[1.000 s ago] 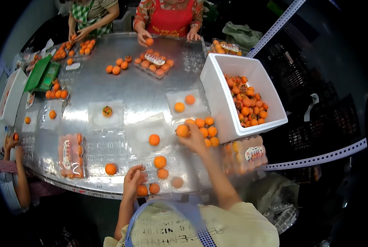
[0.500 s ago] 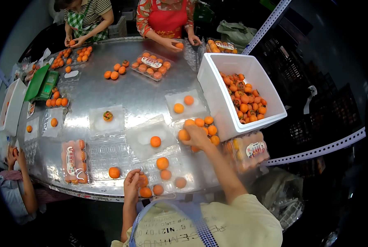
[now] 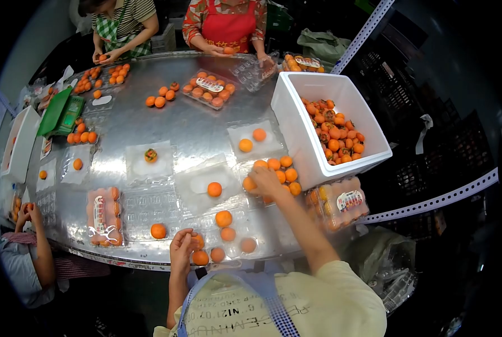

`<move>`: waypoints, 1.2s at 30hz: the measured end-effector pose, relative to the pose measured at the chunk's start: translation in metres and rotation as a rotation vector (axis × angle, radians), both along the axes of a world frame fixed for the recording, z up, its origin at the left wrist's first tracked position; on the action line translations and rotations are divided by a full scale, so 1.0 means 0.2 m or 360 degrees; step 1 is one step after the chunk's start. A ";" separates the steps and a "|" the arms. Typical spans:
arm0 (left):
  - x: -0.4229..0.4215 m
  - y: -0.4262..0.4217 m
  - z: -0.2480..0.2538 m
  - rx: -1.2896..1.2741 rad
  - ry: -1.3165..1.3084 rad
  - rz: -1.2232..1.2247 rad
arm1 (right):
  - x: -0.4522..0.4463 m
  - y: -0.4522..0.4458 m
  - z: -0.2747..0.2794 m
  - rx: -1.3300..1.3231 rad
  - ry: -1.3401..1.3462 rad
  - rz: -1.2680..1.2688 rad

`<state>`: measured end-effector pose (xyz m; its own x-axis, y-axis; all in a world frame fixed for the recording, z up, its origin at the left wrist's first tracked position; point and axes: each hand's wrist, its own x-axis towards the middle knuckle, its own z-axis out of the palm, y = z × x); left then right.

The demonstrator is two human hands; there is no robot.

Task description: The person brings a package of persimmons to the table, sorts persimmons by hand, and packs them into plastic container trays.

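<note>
My right hand point(image 3: 267, 182) reaches over a clear plastic tray at the right and has its fingers round a persimmon point(image 3: 249, 184). Beside it in that tray sit several more persimmons point(image 3: 291, 174). Near the front edge my left hand point(image 3: 182, 248) is curled, with thumb and fingertips close together. Right beside its fingertips is a persimmon point(image 3: 197, 242); what the fingers hold, if anything, is hidden. A clear tray with several persimmons point(image 3: 227, 234) lies just right of this hand. Another persimmon point(image 3: 214, 189) rests on a white-lined tray ahead.
A white foam box point(image 3: 329, 173) of persimmons stands at the right, with a packed clamshell point(image 3: 341, 203) before it. Another packed clamshell point(image 3: 105, 217) lies left. Across the metal table point(image 3: 127, 106) two people handle persimmons and packaging; a third person's hands point(image 3: 29, 213) are at far left.
My right hand stays at the same persimmon, barely shifted. My left hand is almost still. Across the table, the person in the red apron has moved a clear plastic package onto the table edge.
</note>
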<state>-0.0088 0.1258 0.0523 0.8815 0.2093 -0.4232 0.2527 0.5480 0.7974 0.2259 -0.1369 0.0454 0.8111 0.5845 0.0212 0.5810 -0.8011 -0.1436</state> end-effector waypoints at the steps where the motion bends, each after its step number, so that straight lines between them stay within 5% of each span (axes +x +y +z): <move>1: 0.00 0.00 0.00 0.0002 -0.0012 0.0004 | 0.01 0.00 -0.01 0.0044 0.0034 -0.0016; 6: -0.01 -0.01 0.00 0.0026 -0.0028 0.0000 | 0.00 -0.07 -0.02 0.0436 0.0113 0.0008; 11: 0.02 0.01 0.19 0.0318 -0.0136 -0.0154 | -0.19 -0.14 0.10 0.0971 0.0156 -0.0406; 15: 0.05 -0.05 0.95 0.0472 -0.0598 -0.0427 | -0.40 -0.21 0.07 0.1214 -0.0042 -0.0462; 19: -0.05 -0.21 1.50 0.1211 -0.1519 -0.1019 | -0.56 -0.29 -0.03 0.1234 0.0006 -0.0495; 24: -0.15 -0.61 1.52 0.1565 -0.1956 -0.1212 | -0.70 -0.39 -0.07 0.1070 0.0147 -0.0510; 36: -0.05 -1.09 1.47 0.1672 -0.1925 -0.1099 | -0.68 -0.43 -0.11 0.0980 0.0422 -0.0357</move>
<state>-0.0186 -0.0915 0.3464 0.6090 -0.5790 0.5422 -0.7583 -0.2245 0.6120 0.0893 -0.2220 0.0242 0.9342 0.3477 0.0792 0.2939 -0.6250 -0.7232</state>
